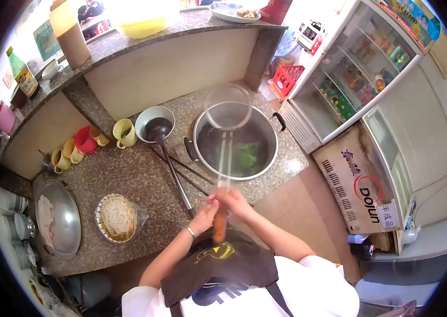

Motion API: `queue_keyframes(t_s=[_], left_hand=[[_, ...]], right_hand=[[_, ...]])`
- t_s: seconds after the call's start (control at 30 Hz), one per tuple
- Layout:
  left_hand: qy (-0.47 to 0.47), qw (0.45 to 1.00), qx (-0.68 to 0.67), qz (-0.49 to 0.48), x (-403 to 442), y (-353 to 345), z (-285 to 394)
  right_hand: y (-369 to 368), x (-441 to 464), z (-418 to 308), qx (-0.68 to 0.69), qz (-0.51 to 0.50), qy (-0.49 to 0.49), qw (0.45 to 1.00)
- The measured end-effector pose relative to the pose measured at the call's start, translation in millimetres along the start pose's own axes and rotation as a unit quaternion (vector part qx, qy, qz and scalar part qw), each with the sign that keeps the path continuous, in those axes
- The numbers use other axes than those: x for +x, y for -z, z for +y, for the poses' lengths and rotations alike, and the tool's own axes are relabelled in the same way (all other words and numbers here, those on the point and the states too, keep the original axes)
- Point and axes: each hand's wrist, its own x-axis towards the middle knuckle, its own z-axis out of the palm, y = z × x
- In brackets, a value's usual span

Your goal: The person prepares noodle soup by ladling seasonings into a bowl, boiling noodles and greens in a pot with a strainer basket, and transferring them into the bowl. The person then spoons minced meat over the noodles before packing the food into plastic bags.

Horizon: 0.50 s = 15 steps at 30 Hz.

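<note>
My right hand [235, 204] is closed around the upper end of the wooden handle of a wire strainer [225, 158]. My left hand [204, 216] is closed on the same handle from the other side, just in front of my apron. The strainer's round basket, slightly blurred, hovers over the far rim of a large steel pot [196, 138]. In the pot, green leafy vegetables [249, 156] lie in dark liquid. Left of the pot, a ladle [170, 164] rests with its head in a white bowl [140, 125]. Long dark chopsticks [191, 179] lie between ladle and pot.
A patterned bowl of noodles [118, 217] and a metal basin [69, 236] with pale pieces stand on the left of the counter [149, 214]. Several cups [84, 140] line the back wall. A glass-door fridge [358, 58] and a chest freezer [350, 185] stand at right.
</note>
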Motion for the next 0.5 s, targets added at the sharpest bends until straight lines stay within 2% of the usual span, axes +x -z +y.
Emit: queue_keyframes(t_s=[0.03,0.07,0.1,0.17,0.2,0.23,0.27,0.33,0.37,0.4,0.47,0.5], left_hand=[[-0.002,1.000,-0.004,0.002,-2.8,3.0,-2.4],[0.081,0.996,-0.016,-0.040,-9.7,10.6,-4.7],[0.164,0.983,-0.027,-0.081,-19.4,19.1,-8.9],[0.176,0.983,-0.045,-0.039,-42.0,39.5,-28.3],[0.188,0.980,-0.060,-0.001,-54.3,49.9,-39.1],[0.206,0.975,-0.064,0.046,-67.2,59.9,-48.5],[0.224,0.968,-0.067,0.093,-81.3,68.9,-58.0],[0.239,0.954,-0.080,0.162,-108.8,84.6,-75.3],[0.240,0.954,-0.081,0.162,-120.8,90.0,-82.3],[0.247,0.944,-0.088,0.198,-132.0,94.1,-86.7],[0.258,0.933,-0.094,0.234,-144.8,98.4,-90.6],[0.253,0.929,-0.108,0.248,-149.3,99.4,-89.8]], right_hand=[[7.7,-1.0,-15.6,0.028,0.111,-0.062,0.992],[58.3,19.8,18.8,-0.091,0.136,-0.051,0.985],[94.8,33.8,28.1,-0.275,0.261,-0.049,0.924],[151.7,37.8,17.6,-0.464,0.297,0.088,0.830],[166.8,38.4,3.2,-0.566,0.297,0.028,0.769],[190.4,44.2,6.0,-0.601,0.287,0.023,0.746],[203.0,47.4,5.0,-0.602,0.286,0.022,0.745],[216.7,53.0,2.1,-0.629,0.235,-0.084,0.736],[212.3,49.5,-4.3,-0.651,0.194,-0.064,0.731],[206.8,48.3,-9.7,-0.650,0.193,-0.065,0.732],[194.6,48.3,-17.6,-0.663,0.088,-0.221,0.710],[189.7,49.6,-25.1,-0.566,0.063,-0.310,0.761]])
